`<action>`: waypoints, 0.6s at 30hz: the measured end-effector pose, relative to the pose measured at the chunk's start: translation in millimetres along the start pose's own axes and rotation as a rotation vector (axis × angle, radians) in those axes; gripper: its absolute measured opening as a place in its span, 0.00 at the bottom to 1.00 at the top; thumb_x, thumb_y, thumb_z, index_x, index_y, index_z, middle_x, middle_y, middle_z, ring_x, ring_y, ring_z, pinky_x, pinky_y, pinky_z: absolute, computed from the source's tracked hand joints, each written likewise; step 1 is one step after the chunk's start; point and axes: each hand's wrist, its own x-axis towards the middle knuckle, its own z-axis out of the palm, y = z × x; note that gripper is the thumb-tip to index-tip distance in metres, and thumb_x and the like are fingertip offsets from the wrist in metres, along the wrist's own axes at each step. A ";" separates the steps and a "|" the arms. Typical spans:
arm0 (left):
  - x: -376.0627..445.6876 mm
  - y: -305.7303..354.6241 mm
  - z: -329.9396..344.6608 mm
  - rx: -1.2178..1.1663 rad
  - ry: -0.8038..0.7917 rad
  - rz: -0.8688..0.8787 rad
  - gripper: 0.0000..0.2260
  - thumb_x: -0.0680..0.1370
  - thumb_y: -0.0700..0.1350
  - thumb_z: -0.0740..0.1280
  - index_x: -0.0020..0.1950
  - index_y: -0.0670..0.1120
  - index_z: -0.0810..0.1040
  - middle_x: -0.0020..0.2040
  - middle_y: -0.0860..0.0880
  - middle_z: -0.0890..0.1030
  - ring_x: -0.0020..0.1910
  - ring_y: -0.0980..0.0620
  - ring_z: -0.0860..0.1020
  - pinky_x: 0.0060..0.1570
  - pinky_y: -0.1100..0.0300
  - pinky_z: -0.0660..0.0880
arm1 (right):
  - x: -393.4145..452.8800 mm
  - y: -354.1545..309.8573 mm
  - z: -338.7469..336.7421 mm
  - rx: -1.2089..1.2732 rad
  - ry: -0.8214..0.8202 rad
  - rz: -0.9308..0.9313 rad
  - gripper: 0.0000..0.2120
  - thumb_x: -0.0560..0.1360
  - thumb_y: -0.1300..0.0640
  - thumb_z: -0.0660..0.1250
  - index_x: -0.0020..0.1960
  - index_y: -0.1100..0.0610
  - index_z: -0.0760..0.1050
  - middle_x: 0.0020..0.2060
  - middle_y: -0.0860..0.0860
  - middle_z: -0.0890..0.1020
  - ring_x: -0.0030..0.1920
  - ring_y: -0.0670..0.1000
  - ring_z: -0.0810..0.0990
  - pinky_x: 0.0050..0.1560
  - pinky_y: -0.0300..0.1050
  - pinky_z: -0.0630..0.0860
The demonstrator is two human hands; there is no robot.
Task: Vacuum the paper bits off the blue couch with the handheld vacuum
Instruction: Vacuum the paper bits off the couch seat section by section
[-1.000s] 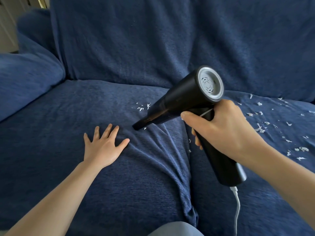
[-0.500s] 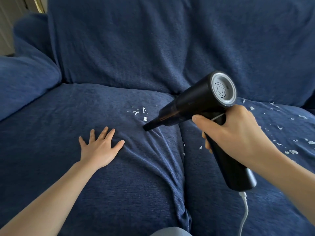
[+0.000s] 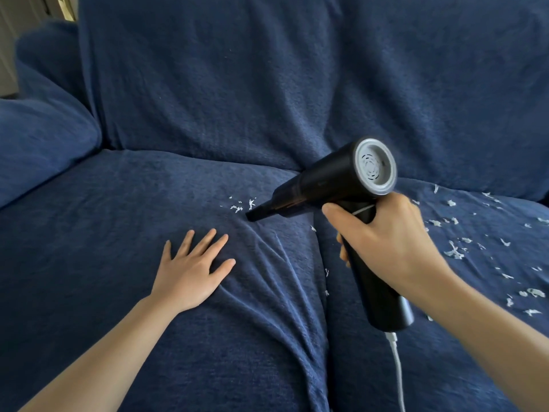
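Note:
My right hand (image 3: pixel 389 239) grips the handle of a black handheld vacuum (image 3: pixel 332 179) with a grey rear vent. Its narrow nozzle (image 3: pixel 257 212) points down-left and rests at the fabric of the blue couch (image 3: pixel 118 221), right beside a small cluster of white paper bits (image 3: pixel 240 205). Many more paper bits (image 3: pixel 475 248) are scattered over the right seat cushion. A few bits (image 3: pixel 326 273) lie in the seam between the cushions. My left hand (image 3: pixel 193 269) lies flat, fingers spread, on the left seat cushion, holding nothing.
A white cord (image 3: pixel 396 370) hangs from the bottom of the vacuum's handle toward the lower edge. The couch's armrest (image 3: pixel 41 144) bulges at the left. The back cushions (image 3: pixel 267 78) rise behind the seat. The cover is wrinkled around the seam.
The nozzle has moved up toward the small cluster of bits and now touches the fabric beside it. One bit near the nozzle is gone. My left hand stayed pressed flat.

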 end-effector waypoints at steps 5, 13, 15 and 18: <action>-0.3 -1.9 5.6 -0.007 0.056 0.018 0.42 0.63 0.74 0.24 0.77 0.65 0.41 0.78 0.62 0.41 0.78 0.51 0.40 0.75 0.42 0.42 | 12.0 -0.9 10.4 0.005 0.025 -0.001 0.18 0.73 0.46 0.68 0.32 0.57 0.76 0.24 0.53 0.83 0.30 0.47 0.83 0.40 0.42 0.79; 0.8 -1.4 7.3 -0.034 0.089 0.004 0.36 0.69 0.71 0.32 0.77 0.65 0.45 0.78 0.62 0.45 0.78 0.52 0.42 0.75 0.43 0.43 | 12.5 3.1 -0.9 -0.001 0.037 0.009 0.19 0.73 0.46 0.68 0.32 0.60 0.77 0.24 0.54 0.83 0.26 0.47 0.82 0.42 0.46 0.82; 0.9 -0.6 6.4 -0.035 0.085 0.002 0.36 0.68 0.71 0.32 0.77 0.65 0.45 0.78 0.62 0.45 0.78 0.52 0.42 0.75 0.43 0.43 | 15.9 4.4 -1.8 0.008 0.042 0.014 0.19 0.73 0.46 0.68 0.32 0.59 0.78 0.24 0.53 0.83 0.26 0.47 0.82 0.41 0.45 0.81; 0.8 -0.9 6.4 -0.032 0.076 0.001 0.36 0.69 0.71 0.32 0.77 0.64 0.44 0.78 0.62 0.44 0.78 0.52 0.41 0.75 0.43 0.43 | 25.8 8.0 2.9 -0.010 0.067 0.007 0.18 0.73 0.46 0.68 0.32 0.58 0.78 0.25 0.52 0.83 0.29 0.47 0.83 0.39 0.40 0.80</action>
